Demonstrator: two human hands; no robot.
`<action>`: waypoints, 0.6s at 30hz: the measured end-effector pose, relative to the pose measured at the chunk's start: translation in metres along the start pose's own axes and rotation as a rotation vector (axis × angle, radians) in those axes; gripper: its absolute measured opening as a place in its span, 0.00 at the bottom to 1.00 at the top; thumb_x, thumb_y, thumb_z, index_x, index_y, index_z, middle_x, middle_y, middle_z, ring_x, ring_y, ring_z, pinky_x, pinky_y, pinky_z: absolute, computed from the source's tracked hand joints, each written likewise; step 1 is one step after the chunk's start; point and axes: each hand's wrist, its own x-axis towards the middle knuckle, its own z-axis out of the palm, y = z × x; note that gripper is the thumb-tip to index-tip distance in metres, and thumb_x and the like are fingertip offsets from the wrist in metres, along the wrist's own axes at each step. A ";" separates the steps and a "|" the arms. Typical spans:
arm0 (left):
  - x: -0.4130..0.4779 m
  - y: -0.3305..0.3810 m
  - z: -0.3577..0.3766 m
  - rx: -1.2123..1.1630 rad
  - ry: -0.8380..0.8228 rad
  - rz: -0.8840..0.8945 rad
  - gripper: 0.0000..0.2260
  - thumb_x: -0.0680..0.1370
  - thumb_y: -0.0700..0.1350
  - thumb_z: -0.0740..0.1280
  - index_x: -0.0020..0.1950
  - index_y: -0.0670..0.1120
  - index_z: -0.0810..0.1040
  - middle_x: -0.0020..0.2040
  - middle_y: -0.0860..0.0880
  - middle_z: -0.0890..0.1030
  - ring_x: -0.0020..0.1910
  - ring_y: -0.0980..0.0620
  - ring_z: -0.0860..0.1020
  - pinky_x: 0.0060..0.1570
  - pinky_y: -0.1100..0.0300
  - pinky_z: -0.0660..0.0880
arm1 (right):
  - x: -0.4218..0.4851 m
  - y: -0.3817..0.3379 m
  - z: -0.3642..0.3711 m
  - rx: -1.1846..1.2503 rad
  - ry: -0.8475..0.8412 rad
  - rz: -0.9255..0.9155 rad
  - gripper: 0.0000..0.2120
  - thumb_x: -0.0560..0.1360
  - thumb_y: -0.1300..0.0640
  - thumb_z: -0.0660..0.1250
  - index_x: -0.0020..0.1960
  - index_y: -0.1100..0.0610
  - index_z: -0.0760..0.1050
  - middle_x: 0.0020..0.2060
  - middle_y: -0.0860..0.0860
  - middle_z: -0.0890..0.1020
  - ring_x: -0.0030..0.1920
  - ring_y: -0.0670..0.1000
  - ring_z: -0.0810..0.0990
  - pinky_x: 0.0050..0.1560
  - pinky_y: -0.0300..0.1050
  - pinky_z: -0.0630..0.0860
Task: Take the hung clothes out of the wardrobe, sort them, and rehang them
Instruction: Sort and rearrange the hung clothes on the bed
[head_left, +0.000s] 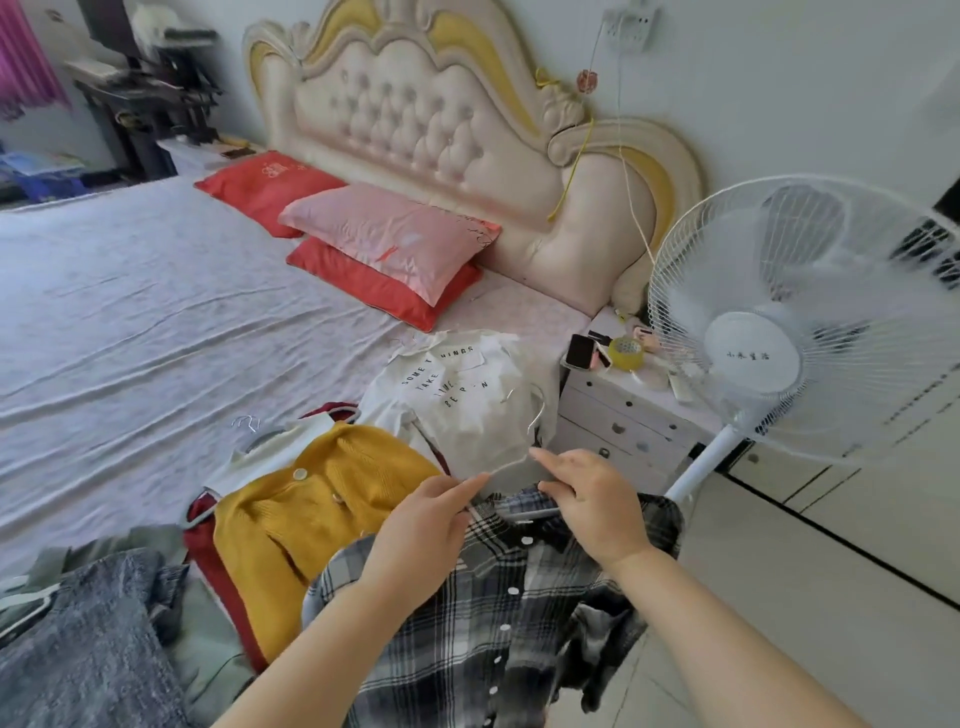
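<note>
As left hand (415, 525), right hand (592, 512) hold hanger (536, 428), hook points away

Clothes (322, 509) on bed (156, 312); fan (753, 358), nightstand (623, 415) to R

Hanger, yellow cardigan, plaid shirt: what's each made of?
Hanger: thin wire, likely metal with a pale coating; it is slim and bent in curves.
Yellow cardigan: chunky knit, maybe wool or acrylic; ribbed stitches show and the surface is matte.
Plaid shirt: thin woven fabric, perhaps cotton or a blend; it drapes limply, and its glossy white buttons are likely plastic.
</note>
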 end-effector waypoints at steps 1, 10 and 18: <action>0.016 0.004 0.006 0.005 0.009 -0.016 0.20 0.80 0.43 0.59 0.70 0.58 0.65 0.63 0.54 0.73 0.52 0.56 0.74 0.46 0.69 0.69 | 0.015 0.014 -0.002 0.011 -0.018 -0.014 0.18 0.73 0.60 0.68 0.63 0.51 0.75 0.46 0.52 0.81 0.49 0.54 0.77 0.46 0.45 0.75; 0.139 0.027 0.036 -0.017 0.091 -0.189 0.20 0.80 0.44 0.58 0.71 0.56 0.65 0.63 0.54 0.73 0.55 0.54 0.73 0.47 0.67 0.68 | 0.148 0.099 -0.017 0.054 -0.150 -0.126 0.17 0.75 0.60 0.67 0.63 0.51 0.75 0.48 0.53 0.81 0.50 0.56 0.77 0.47 0.53 0.77; 0.246 -0.010 0.049 -0.075 0.151 -0.225 0.20 0.79 0.42 0.59 0.71 0.55 0.65 0.61 0.53 0.73 0.51 0.53 0.73 0.46 0.62 0.71 | 0.268 0.141 0.010 -0.006 -0.185 -0.197 0.18 0.74 0.60 0.67 0.63 0.52 0.75 0.48 0.54 0.81 0.51 0.57 0.76 0.46 0.54 0.76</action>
